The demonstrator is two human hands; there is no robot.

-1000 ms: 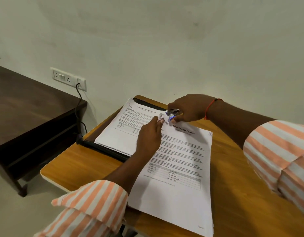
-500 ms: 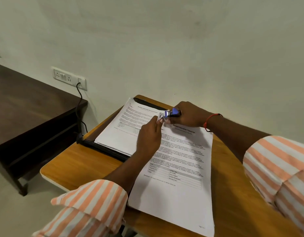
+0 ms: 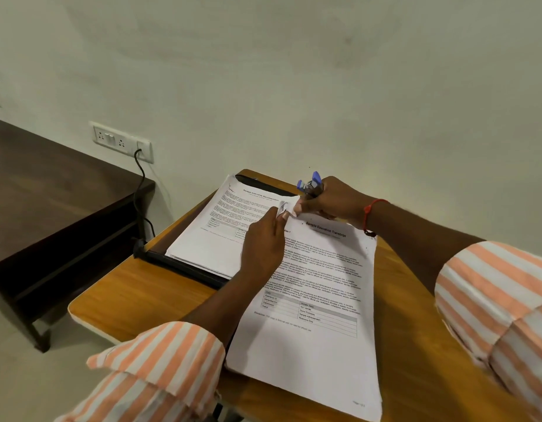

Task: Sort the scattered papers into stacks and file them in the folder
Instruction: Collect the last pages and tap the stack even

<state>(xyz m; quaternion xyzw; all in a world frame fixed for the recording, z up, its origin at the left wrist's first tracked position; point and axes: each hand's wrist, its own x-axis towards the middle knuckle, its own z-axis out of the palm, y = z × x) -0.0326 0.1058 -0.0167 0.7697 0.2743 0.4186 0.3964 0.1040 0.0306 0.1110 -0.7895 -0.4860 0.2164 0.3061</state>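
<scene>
A stack of printed papers headed as a transcript (image 3: 318, 300) lies on the small wooden desk (image 3: 135, 303). My left hand (image 3: 263, 242) pinches its top left corner, which is bent up. My right hand (image 3: 327, 199) grips a small blue stapler (image 3: 309, 182), now raised just above and behind that corner, while its thumb touches the corner. A second stack of papers (image 3: 221, 226) lies on the open black folder (image 3: 184, 268) at the desk's far left.
A dark wooden table (image 3: 50, 202) stands to the left of the desk. A wall socket plate (image 3: 120, 141) has a black cable (image 3: 140, 190) hanging from it down beside the folder. The wall runs close behind the desk.
My right hand has lifted the stapler off the paper corner and tipped it up. My left hand still pinches the corner. The papers have not shifted.
</scene>
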